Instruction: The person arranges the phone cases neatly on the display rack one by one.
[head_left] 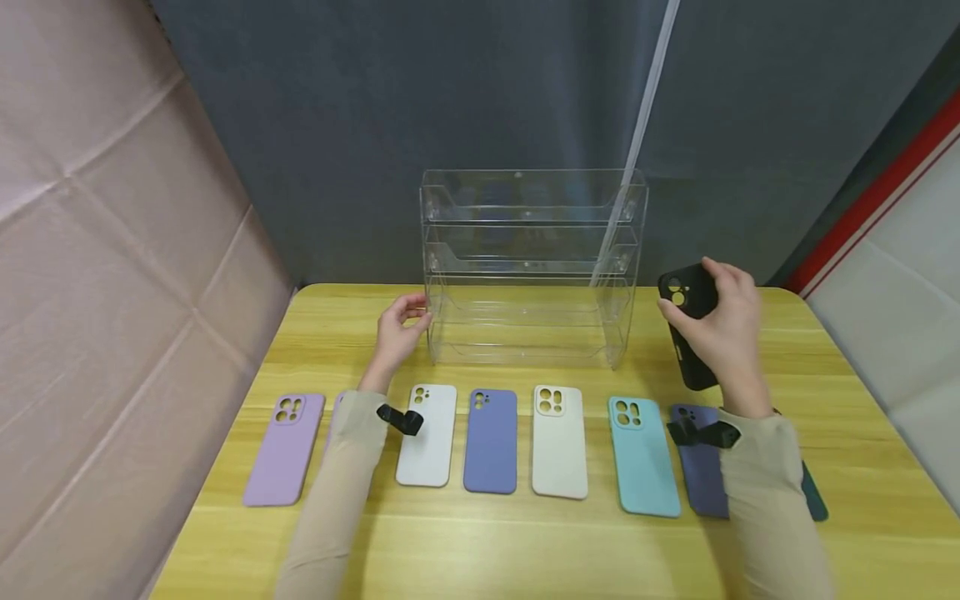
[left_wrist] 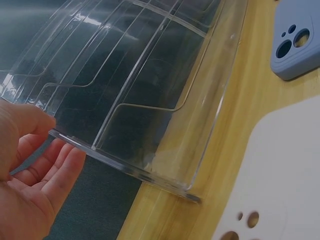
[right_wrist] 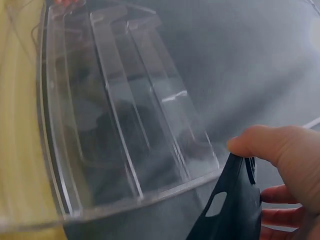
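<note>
Holding black phone case (head_left: 699,292) in right hand (head_left: 720,325), with thumb and fingers spread to opposite edges; raised over right side of wood-grain table (head_left: 525,550), right of clear rack (head_left: 525,267) and apart from it; pinching rack's left edge with left hand (head_left: 399,329), nearly closed on thin panel; lined up in front: lilac case (head_left: 285,454), white case (head_left: 427,442), periwinkle case (head_left: 491,442), cream case (head_left: 560,450), turquoise case (head_left: 645,458); partly behind right sleeve (head_left: 772,508): navy case (head_left: 701,475), dark green case (head_left: 813,496).

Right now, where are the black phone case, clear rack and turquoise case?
Black phone case (head_left: 699,297): head view, panel beside camera holes.
Clear rack (head_left: 525,267): head view, middle tier's front.
Turquoise case (head_left: 646,461): head view, panel's middle.
</note>
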